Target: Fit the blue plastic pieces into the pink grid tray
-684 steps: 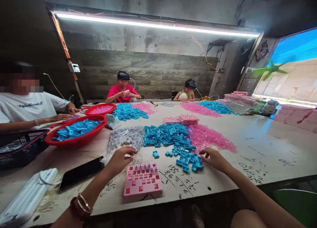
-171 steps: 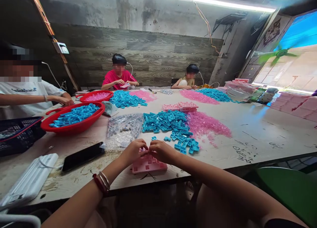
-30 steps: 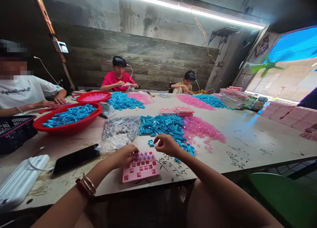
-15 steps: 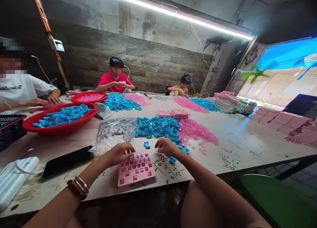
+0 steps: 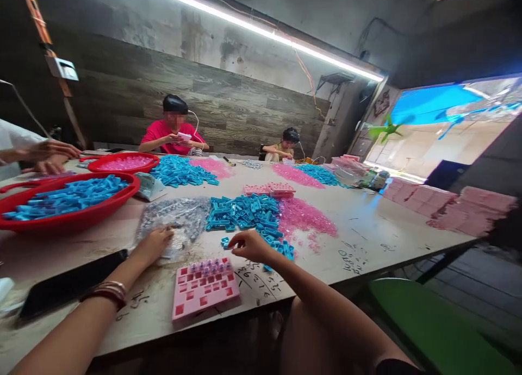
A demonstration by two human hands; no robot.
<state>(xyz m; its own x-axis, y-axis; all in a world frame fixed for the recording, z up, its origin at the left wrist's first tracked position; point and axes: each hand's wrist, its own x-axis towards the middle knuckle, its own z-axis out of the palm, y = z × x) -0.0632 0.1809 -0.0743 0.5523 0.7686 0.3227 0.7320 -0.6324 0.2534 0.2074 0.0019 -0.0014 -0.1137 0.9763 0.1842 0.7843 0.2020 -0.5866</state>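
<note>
My left hand (image 5: 155, 245) reaches onto the clear plastic bag (image 5: 191, 212) of small grey parts. Its fingers are bent together among the parts; whatever they pinch is too small to tell. Over the table my right hand (image 5: 253, 245) is closed, thumb and fingers curled together, and anything between them is hidden. Right beside its fingertips lies a small blue plastic piece (image 5: 225, 242). Between my forearms sits a pink tray (image 5: 191, 304) with square holes; small clear-purple pieces (image 5: 212, 265) fill part of its far rows.
Beyond my right hand are heaps of blue plastic pieces (image 5: 244, 209) and pink clear beads (image 5: 305, 220). A red basin (image 5: 101, 204) and a black phone (image 5: 73, 282) are on the left. Stacked pink trays (image 5: 424, 195) stand at right. Several people work around the table (image 5: 346, 239).
My left hand has left the pink tray and moved left onto the plastic bag. My right hand stays near the small blue piece. The view has turned slightly right.
</note>
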